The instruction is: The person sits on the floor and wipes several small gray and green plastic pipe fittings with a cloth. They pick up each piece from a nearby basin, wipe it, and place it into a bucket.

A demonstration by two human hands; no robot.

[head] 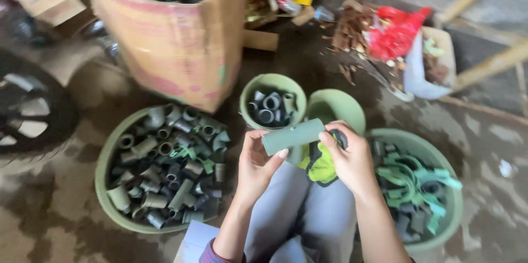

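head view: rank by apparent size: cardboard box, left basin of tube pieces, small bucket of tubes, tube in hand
1. cardboard box, though cropped
2. left basin, close to the box, so order unsure
3. small bucket
4. tube, held by left hand and right hand

Grey-green tube (292,136) lying near level, slightly tilted, held above lap; yellow-green cloth (320,167) bunched just below it.

The short cylindrical plastic tube (293,136) at centre is grey-green, and the crumpled cloth (320,167) just at its five o'clock is yellow-green edged black. At nine o'clock, the round pale-green basin (104,178) holds dark grey tube pieces; at one o'clock a crumpled red plastic bag (396,35).
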